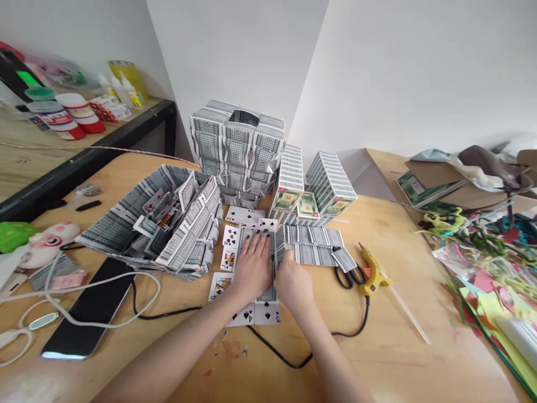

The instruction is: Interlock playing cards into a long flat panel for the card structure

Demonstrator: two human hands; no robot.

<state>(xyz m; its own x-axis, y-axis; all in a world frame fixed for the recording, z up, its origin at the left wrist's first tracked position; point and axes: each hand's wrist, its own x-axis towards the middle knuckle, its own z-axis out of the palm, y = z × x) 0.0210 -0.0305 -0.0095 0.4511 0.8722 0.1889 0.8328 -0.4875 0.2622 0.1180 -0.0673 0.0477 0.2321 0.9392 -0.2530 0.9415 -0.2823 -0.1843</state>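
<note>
Pale wooden tabletop (398, 364) bears flat, grey-patterned playing cards (268, 294), some face-up.

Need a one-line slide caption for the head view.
Left hand flat on playing cards, right hand at their edge, yellow glue gun nearby.

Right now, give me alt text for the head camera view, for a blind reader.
A person's bare left hand lies spread over grey-backed playing cards on a wooden table, the right hand curled at their right edge. A card-built basket sits to the left, a taller card-built structure behind, and a yellow glue gun to the right.
</note>
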